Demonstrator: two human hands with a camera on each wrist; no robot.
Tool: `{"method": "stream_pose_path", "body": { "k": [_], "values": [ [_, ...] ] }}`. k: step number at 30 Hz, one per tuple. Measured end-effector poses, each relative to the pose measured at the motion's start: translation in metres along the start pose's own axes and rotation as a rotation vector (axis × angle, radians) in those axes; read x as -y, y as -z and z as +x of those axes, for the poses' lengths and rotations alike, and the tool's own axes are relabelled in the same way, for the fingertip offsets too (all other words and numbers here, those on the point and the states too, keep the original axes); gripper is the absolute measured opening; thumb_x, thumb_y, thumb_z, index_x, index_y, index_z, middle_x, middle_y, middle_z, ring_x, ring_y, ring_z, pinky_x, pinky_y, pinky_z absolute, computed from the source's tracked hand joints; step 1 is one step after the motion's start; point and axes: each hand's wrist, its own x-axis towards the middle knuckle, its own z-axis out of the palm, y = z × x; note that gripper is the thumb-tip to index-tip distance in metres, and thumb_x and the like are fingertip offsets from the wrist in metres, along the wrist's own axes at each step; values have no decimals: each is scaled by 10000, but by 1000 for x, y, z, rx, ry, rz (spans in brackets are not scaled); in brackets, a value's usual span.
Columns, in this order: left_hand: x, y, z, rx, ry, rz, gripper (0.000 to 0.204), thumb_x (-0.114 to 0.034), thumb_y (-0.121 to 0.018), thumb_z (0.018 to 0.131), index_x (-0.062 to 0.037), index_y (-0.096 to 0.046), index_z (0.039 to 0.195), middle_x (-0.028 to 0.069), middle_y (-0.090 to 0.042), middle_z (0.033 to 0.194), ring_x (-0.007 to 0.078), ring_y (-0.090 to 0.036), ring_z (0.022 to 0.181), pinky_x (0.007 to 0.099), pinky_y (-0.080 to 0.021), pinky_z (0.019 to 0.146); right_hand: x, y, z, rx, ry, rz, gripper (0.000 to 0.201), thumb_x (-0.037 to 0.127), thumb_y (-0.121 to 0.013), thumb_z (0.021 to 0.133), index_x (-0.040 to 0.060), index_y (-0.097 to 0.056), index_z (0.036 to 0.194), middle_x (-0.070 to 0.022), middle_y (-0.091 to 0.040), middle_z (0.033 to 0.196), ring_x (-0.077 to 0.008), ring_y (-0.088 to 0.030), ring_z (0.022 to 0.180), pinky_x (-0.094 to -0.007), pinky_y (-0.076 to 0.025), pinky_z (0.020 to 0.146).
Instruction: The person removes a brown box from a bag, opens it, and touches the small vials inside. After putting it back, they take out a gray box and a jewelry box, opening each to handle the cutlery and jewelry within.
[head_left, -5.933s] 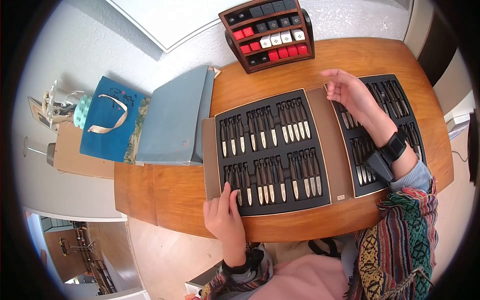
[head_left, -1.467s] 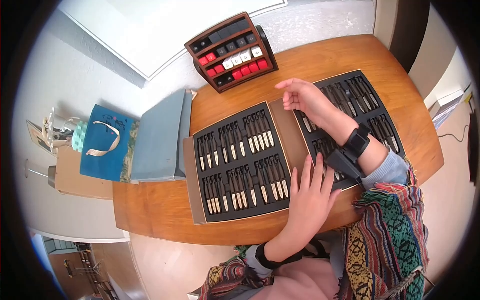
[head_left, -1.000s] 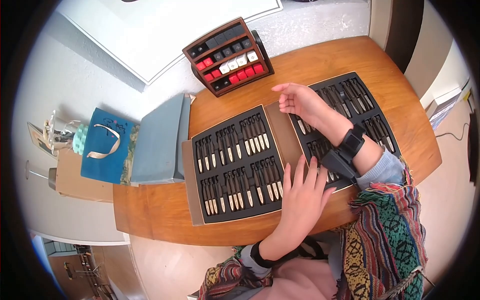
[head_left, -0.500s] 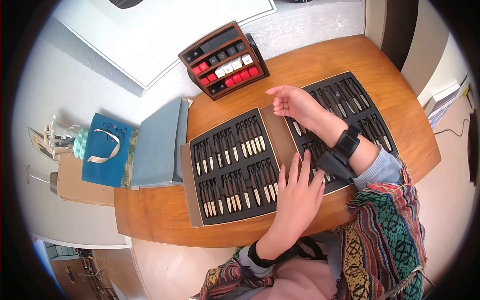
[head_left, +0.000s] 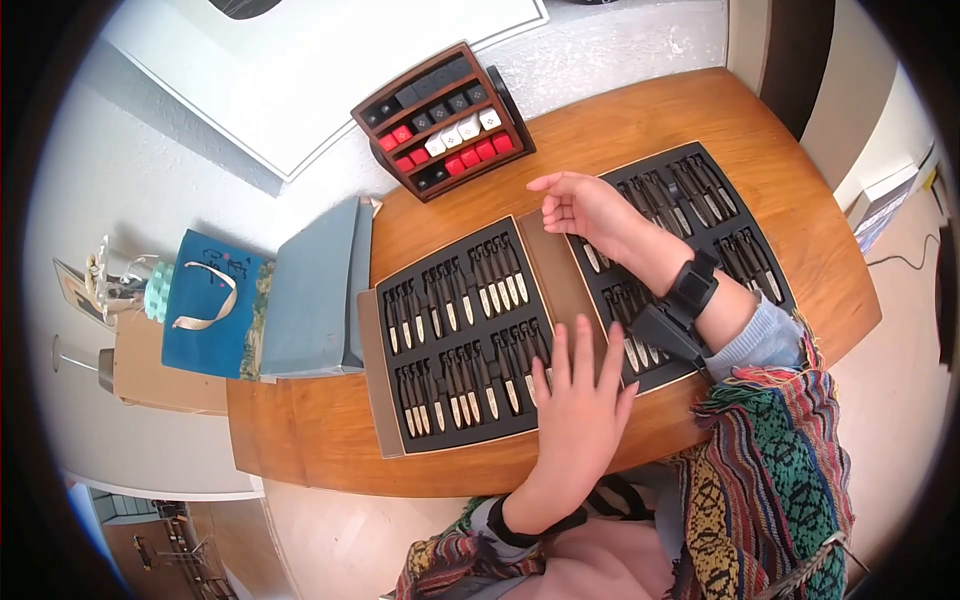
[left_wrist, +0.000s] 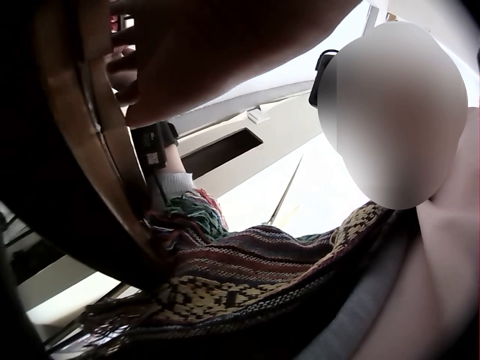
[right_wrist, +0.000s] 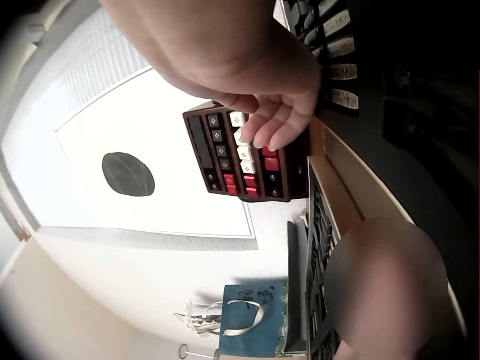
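The left hand [head_left: 578,420], fingers apart, reaches over the open case's [head_left: 553,262] near edge. The right hand's [head_left: 592,215] fingers curl loosely, close together. Light contact suits best.

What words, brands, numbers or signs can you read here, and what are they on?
No word, brand or number is readable.
Blue bag: dark handwriting-like marks, not legible.
Pale ends of the dark sticks: tiny marks, too small.
White cubes and black cubes: a small pattern, no words I can make out.
Black wrist device: a small, code-like square label, too blurred.
Book-like item at right: print too small.
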Motion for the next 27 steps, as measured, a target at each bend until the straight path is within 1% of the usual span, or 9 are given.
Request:
{"method": "stream_pose_path", "body": {
  "k": [2,5,9,12,15,18,21,24,27],
  "values": [
    [5,-3,-4,-43,73,-25,621,-334,-606,927,-45,-414,1442,272,-308,1504,427,-325,1382,586,-322,1069,0,0,0,0,4,-4,226,158,-459,975,62,-613,1109,15,-604,766,-109,-589,752,-264,-494,774],
    [18,-11,-11,-14,110,34,642,-351,-607,926,-45,-402,1452,303,-266,1515,448,-304,1388,591,-320,1068,0,-2,-2,-3,10,-12,225,156,-462,974,61,-614,1109,16,-603,763,-109,-589,750,-265,-492,776],
    [22,-11,-14,16,87,75,620,-315,-603,925,-40,-408,1445,271,-267,1530,422,-307,1396,579,-316,1078,1,-1,-1,-11,5,-18,225,157,-468,973,60,-616,1111,16,-601,761,-108,-588,749,-265,-489,779],
    [22,-9,-14,28,89,88,592,-235,-600,917,-42,-410,1444,220,-315,1523,409,-315,1395,566,-315,1086,1,-1,-2,-6,12,-17,225,160,-471,973,61,-616,1113,17,-600,761,-107,-587,751,-266,-487,778],
    [23,-15,-15,45,-4,192,593,-153,-592,887,-51,-415,1443,171,-374,1496,416,-325,1385,561,-311,1096,1,-1,-2,-12,9,-24,226,160,-468,973,62,-617,1113,18,-598,761,-107,-586,751,-265,-487,777],
    [20,-11,-15,42,-8,146,603,-113,-584,859,-50,-423,1437,147,-414,1466,428,-327,1378,567,-304,1104,2,-2,-2,-17,1,-29,228,158,-461,974,63,-616,1112,18,-597,760,-106,-586,749,-264,-488,776],
    [21,-11,-15,33,-10,115,611,-102,-585,842,-58,-432,1432,148,-418,1460,441,-318,1378,571,-304,1107,2,-3,-3,-19,1,-35,231,155,-454,976,62,-614,1114,17,-596,759,-105,-584,745,-262,-488,772],
    [24,-9,-15,50,-33,146,579,-127,-591,873,-67,-438,1428,148,-413,1460,443,-315,1377,577,-321,1095,2,-4,-3,-21,6,-42,233,155,-452,975,60,-612,1115,15,-595,759,-106,-584,742,-259,-489,765],
    [33,9,-13,128,-108,-3,514,-180,-592,918,-68,-470,1404,174,-436,1440,448,-336,1363,537,-348,1091,1,-2,-3,-13,20,-38,234,155,-453,974,57,-610,1115,13,-596,758,-107,-585,740,-256,-490,760]
  ]
}}
